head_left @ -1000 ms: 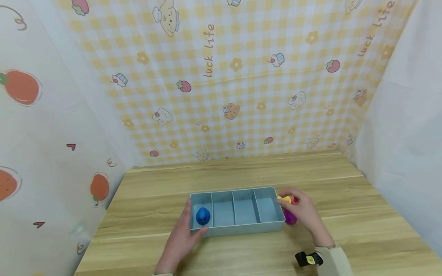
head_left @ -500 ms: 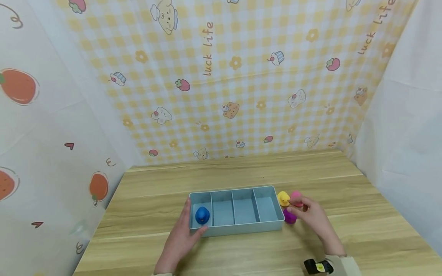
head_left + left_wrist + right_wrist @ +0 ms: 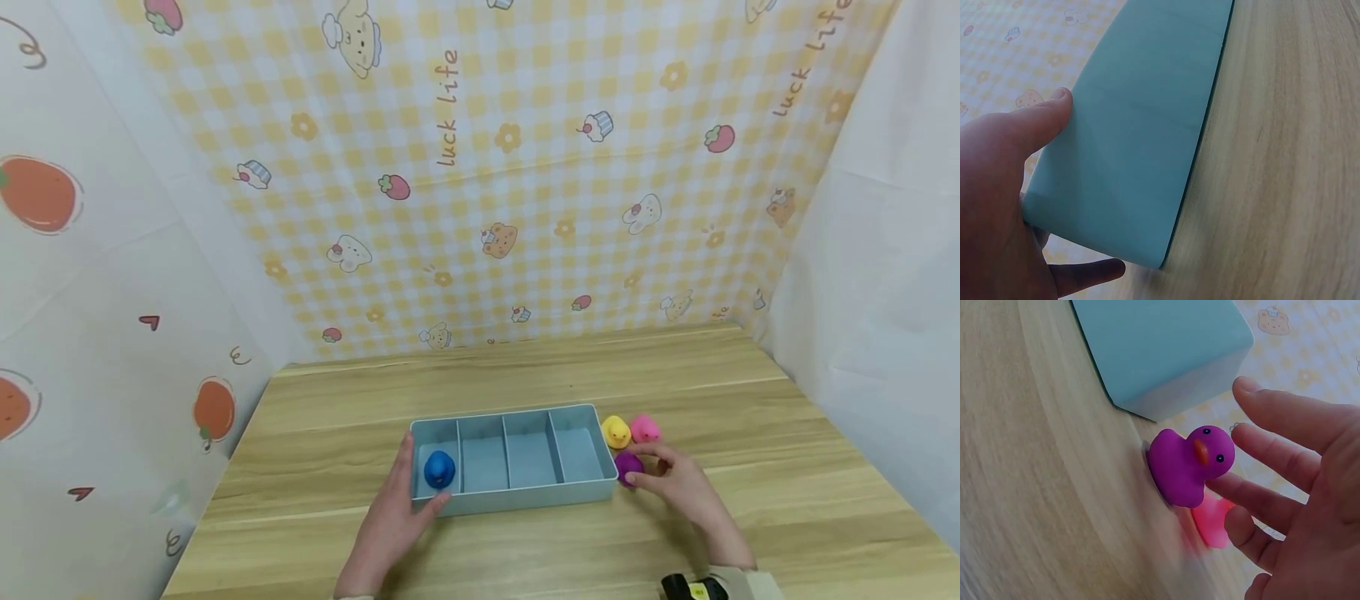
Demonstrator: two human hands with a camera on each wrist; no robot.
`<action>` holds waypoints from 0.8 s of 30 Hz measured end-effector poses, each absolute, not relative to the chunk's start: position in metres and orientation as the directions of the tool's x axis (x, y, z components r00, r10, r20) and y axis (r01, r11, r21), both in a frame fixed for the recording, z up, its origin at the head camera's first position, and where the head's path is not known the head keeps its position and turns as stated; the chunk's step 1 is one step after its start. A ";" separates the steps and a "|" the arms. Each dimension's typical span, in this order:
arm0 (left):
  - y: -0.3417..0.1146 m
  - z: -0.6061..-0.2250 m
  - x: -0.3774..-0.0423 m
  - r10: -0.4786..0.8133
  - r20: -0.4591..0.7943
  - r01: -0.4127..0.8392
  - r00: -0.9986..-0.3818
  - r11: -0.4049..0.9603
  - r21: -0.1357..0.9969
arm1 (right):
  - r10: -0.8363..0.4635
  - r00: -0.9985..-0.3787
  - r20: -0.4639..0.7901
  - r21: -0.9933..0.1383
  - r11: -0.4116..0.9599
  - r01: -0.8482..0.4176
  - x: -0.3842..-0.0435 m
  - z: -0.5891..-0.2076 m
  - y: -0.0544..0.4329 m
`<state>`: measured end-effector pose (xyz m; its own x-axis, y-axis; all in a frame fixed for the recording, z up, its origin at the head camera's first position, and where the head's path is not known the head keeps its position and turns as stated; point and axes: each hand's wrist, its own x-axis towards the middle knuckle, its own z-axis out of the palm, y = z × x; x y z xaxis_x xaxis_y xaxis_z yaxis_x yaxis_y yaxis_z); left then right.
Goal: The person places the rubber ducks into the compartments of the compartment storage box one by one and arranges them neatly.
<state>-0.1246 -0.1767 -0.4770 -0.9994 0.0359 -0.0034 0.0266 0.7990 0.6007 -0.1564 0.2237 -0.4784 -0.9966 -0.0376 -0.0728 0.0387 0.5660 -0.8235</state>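
**Right hand (image 3: 681, 486) shifted off pink duck (image 3: 646, 429)**

The purple duck (image 3: 1175, 470), walled off outside the right end of the tray (image 3: 525, 499), is loosely surrounded by parted fingers. The yellow duck (image 3: 616, 433) is set farther back beside the tray. The tray's left end is met by the left hand (image 3: 392, 510), fingers straight; the blue duck (image 3: 439, 469) is contained leftmost.

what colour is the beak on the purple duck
Orange-red: the beak of the purple duck shows best in the right wrist view.
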 end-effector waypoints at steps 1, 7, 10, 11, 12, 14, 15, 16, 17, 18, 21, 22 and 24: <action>-0.177 -0.477 -0.124 0.034 -0.005 0.024 -0.999 0.798 0.602 | -0.046 -0.996 -0.079 -0.822 0.568 0.039 -0.156 -0.479 0.224; -0.177 -0.477 -0.124 0.027 0.001 0.023 -1.000 0.801 0.598 | -0.084 -0.993 -0.078 -0.817 0.577 0.016 -0.156 -0.483 0.224; -0.177 -0.477 -0.124 0.028 -0.001 0.022 -1.000 0.803 0.596 | -0.104 -0.992 -0.070 -0.817 0.577 -0.002 -0.155 -0.485 0.225; -0.177 -0.477 -0.124 0.030 0.000 0.024 -1.000 0.804 0.594 | -0.111 -0.992 -0.067 -0.818 0.576 -0.009 -0.155 -0.485 0.225; -0.177 -0.477 -0.124 0.030 -0.001 0.024 -1.000 0.804 0.594 | -0.111 -0.991 -0.070 -0.820 0.572 -0.006 -0.155 -0.486 0.225; -0.176 -0.476 -0.123 0.032 0.001 0.026 -0.999 0.804 0.594 | -0.113 -0.991 -0.067 -0.820 0.572 -0.010 -0.154 -0.487 0.226; -0.177 -0.476 -0.123 0.033 0.005 0.029 -0.999 0.803 0.595 | -0.114 -0.991 -0.065 -0.822 0.570 -0.012 -0.154 -0.488 0.226; -0.177 -0.476 -0.123 0.034 0.006 0.031 -0.999 0.803 0.595 | -0.114 -0.992 -0.061 -0.819 0.573 -0.016 -0.155 -0.489 0.226; -0.177 -0.476 -0.123 0.035 0.008 0.033 -0.999 0.803 0.595 | -0.109 -0.992 -0.058 -0.818 0.575 -0.015 -0.155 -0.489 0.225; -0.177 -0.476 -0.123 0.035 0.009 0.034 -0.999 0.802 0.596 | -0.104 -0.993 -0.054 -0.816 0.578 -0.016 -0.155 -0.490 0.225; -0.178 -0.476 -0.123 0.035 0.010 0.034 -0.999 0.803 0.595 | -0.093 -0.995 -0.039 -0.807 0.590 -0.023 -0.156 -0.491 0.225; -0.178 -0.476 -0.124 0.035 0.008 0.033 -0.999 0.804 0.594 | -0.089 -0.995 -0.037 -0.804 0.594 -0.024 -0.156 -0.492 0.224; -0.178 -0.477 -0.124 0.035 0.007 0.033 -0.999 0.804 0.594 | -0.082 -0.996 -0.037 -0.800 0.599 -0.020 -0.156 -0.492 0.225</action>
